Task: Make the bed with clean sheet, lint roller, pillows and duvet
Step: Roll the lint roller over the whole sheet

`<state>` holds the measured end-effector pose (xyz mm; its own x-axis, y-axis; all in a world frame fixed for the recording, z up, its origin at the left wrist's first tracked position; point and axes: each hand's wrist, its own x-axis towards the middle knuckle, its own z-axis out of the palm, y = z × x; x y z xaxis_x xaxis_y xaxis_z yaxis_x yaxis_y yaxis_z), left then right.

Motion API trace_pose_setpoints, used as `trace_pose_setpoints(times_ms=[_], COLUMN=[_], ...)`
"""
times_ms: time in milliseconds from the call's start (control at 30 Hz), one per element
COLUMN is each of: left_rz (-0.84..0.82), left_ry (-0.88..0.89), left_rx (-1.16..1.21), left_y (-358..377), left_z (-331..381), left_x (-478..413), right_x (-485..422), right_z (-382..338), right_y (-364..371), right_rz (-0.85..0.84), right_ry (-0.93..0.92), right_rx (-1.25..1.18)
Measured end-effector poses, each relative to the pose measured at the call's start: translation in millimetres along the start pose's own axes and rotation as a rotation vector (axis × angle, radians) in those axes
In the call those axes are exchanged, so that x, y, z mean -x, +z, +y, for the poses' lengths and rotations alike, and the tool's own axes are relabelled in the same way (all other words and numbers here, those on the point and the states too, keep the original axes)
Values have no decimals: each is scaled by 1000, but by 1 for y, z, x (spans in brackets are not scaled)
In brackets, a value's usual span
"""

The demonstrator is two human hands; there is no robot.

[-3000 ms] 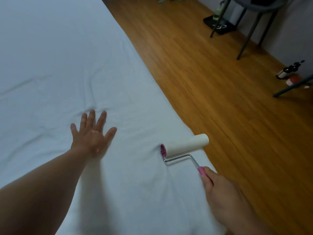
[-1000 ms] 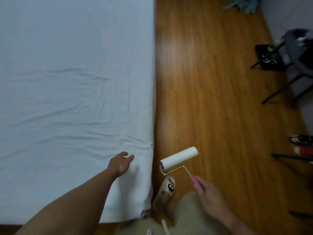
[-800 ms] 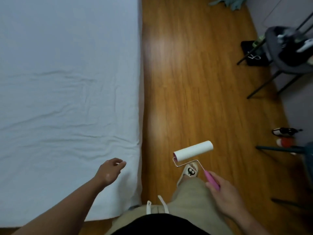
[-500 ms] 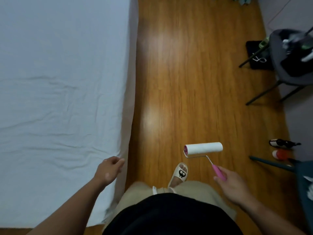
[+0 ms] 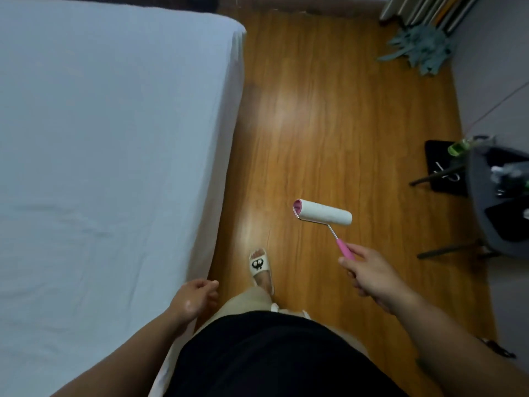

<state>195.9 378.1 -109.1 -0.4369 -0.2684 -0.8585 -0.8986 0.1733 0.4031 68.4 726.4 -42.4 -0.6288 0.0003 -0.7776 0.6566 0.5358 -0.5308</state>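
Note:
A white sheet (image 5: pixel 108 156) covers the bed on the left, with light creases across its near half. My right hand (image 5: pixel 369 275) grips the pink handle of a lint roller (image 5: pixel 322 215), whose white roll hangs over the wooden floor, well clear of the bed. My left hand (image 5: pixel 194 298) hovers at the bed's right edge with loosely curled fingers and holds nothing. No pillows or duvet are in view.
Wooden floor (image 5: pixel 329 116) runs along the bed's right side. My slippered foot (image 5: pixel 260 266) stands on it. A dark chair (image 5: pixel 498 202) with items stands at the right, a black mat (image 5: pixel 440 167) behind it, a grey-green mop head (image 5: pixel 420 50) at the far wall.
Both hands have come off the sheet. I have stepped along the bed's right side, and the lint roller has swung out over the floor to the right.

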Motion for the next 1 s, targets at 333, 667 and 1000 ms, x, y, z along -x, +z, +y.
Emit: trace_pose_setpoints(times_ms=[333, 667, 1000], left_rz=[-46, 33, 96], left_ry=[369, 197, 86], left_rx=[-155, 10, 327], left_y=[-34, -43, -88], left_z=[387, 575, 732], left_x=[-130, -217, -339], right_x=[-113, -330, -506], right_z=[-107, -348, -629], right_y=[-121, -246, -295], right_rz=[223, 85, -49], right_ry=[146, -85, -280], right_rx=[-229, 81, 301])
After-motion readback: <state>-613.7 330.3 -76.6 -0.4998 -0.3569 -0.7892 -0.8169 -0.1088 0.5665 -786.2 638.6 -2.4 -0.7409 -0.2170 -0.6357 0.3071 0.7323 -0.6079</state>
